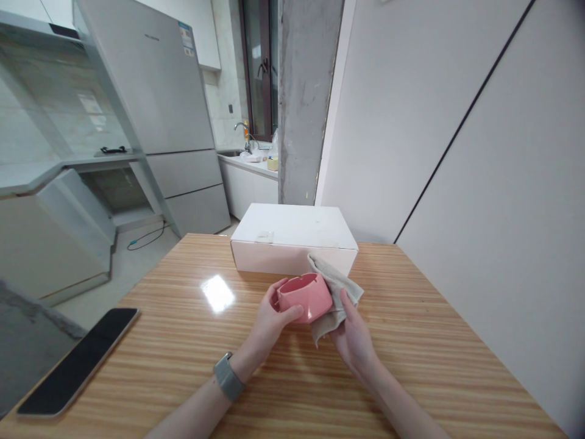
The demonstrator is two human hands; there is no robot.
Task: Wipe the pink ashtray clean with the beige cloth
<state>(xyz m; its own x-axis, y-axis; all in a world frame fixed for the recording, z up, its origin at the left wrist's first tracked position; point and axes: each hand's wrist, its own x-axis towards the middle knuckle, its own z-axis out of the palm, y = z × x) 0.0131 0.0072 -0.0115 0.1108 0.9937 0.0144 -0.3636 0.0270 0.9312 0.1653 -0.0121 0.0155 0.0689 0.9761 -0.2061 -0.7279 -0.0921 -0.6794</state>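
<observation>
A pink, hollow dish-like object (pixel 311 300) with small notches in its rim is tilted above the wooden table (pixel 183 366). My left hand (pixel 273 314) grips its left side, thumb on the front face. On the right, my right hand (pixel 353 332) holds a grey-beige cloth (pixel 336 286) between thumb and fingers. The cloth lies against the right side of the pink object and hangs below it. Part of my right hand's fingers is hidden behind the cloth.
Just behind my hands, a white closed box (pixel 292 228) stands on the table. A black flat device (pixel 80 360) lies at the left edge. Beyond the table are a fridge (pixel 159 91), a sink counter (pixel 251 167) and a white wall (pixel 411 110) at the right.
</observation>
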